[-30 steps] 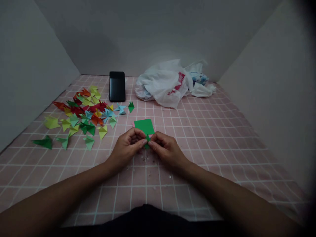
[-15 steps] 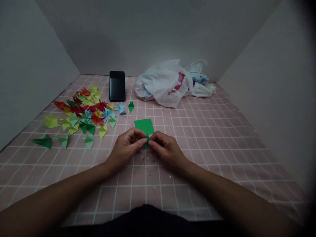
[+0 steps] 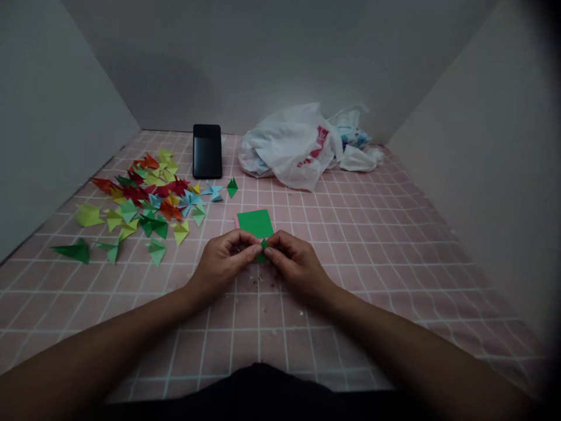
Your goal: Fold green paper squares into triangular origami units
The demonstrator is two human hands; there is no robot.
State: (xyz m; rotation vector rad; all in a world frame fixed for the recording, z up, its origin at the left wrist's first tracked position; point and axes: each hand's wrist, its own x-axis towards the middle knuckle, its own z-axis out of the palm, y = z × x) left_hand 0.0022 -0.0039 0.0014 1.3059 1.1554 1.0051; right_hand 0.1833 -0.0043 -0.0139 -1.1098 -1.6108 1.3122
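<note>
Head view: on my far left, a white wall point(image 3: 52, 117) meets the edge of a pink grid mat point(image 3: 377, 304). Nearest that wall lies a dark green paper unit point(image 3: 72, 251), at the edge of a loose scatter of folded paper units point(image 3: 144, 202) in red, orange, yellow, lime, green and pale blue across the mat's left side. Right of the scatter sits a small green unit point(image 3: 232, 187), just below and to the right of a black phone point(image 3: 207, 151) near the mat's far edge, where it meets the back wall point(image 3: 219, 64).

In front of me, my left grip point(image 3: 221, 269) and right grip point(image 3: 298, 263) are together, clamped from both sides on a tiny green folded piece point(image 3: 263, 243). It sits between my fingertips, over the near part of a green paper square point(image 3: 255, 224). The square lies flat on the mat, with a sliver of pink paper point(image 3: 236, 221) at its left edge. Paper crumbs point(image 3: 263, 286) dot the mat below my grips.

Further right, a crumpled white plastic bag point(image 3: 289, 146) sits by the back wall, its red print point(image 3: 316, 146) too creased to read. Beyond it lies a blue-patterned bundle point(image 3: 353, 135). My right grip is well apart from the right wall point(image 3: 477, 175).
</note>
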